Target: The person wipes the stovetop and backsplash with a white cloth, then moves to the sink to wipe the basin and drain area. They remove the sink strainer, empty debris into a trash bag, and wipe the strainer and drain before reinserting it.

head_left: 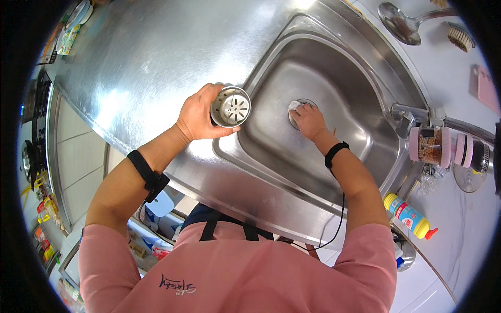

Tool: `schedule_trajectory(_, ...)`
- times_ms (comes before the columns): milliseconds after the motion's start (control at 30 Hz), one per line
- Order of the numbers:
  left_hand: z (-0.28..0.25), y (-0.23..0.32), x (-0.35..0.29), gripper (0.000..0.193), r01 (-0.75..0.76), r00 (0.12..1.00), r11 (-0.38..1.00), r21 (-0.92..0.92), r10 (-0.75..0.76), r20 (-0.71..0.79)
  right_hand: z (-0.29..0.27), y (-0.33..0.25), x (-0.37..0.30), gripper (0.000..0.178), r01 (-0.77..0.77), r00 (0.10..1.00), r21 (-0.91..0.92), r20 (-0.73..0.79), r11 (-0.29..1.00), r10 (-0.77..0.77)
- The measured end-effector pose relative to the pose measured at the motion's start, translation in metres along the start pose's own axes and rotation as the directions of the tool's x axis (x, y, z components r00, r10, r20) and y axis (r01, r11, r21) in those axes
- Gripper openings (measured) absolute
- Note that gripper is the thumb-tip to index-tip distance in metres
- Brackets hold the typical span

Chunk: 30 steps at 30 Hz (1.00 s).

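My left hand (198, 113) grips a round metal sink strainer basket (233, 108) by its side. The basket is held over the sink's left rim, its slotted bottom showing through the open top. Down in the stainless steel sink (282, 167), my right hand (313, 123) pinches a crumpled white wipe (295, 106), either paper or cloth. The fingers and wipe are at the round drain (293, 123) in the basin floor, partly covering it. I cannot see whether the wipe reaches inside the drain.
A metal faucet (407, 116) with a pink-ended bead filter (430, 145) stands at the sink's right. Beyond lie a ladle (401, 25), a brush (460, 38) and a yellow bottle (410, 215). Steel countertop (156, 57) extends left. A black cable (342, 215) hangs from my right wristband.
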<state>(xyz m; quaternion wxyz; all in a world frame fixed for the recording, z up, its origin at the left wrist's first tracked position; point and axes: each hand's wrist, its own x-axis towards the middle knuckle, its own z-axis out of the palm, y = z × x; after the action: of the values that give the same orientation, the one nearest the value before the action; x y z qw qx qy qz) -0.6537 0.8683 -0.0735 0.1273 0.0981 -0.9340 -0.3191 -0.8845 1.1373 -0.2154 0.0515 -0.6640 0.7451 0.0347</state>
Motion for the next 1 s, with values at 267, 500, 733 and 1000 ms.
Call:
schedule_trajectory(267,-0.001,0.001,0.0,0.08,0.009,0.999,1.0,0.018,-0.01,0.032,0.003,0.027,0.009,0.029,-0.022,0.998,-0.05,-0.066,0.999,0.019)
schedule_trajectory(500,-0.001,-0.002,0.0,0.081,-0.012,1.0,1.0,0.026,0.011,0.022,0.004,0.051,-0.004,0.023,-0.181,0.982,-0.138,0.038,0.974,0.188)
schedule_trajectory(733,0.001,-0.003,-0.001,0.079,-0.015,1.0,0.999,0.029,0.014,0.025,0.004,0.058,-0.028,0.022,-0.299,0.928,-0.031,0.221,0.954,0.298)
schedule_trajectory(1000,0.0,-0.001,0.0,0.079,-0.017,1.0,1.0,0.02,0.017,0.008,0.013,0.021,-0.05,0.017,-0.525,0.815,0.085,0.339,0.847,0.47)
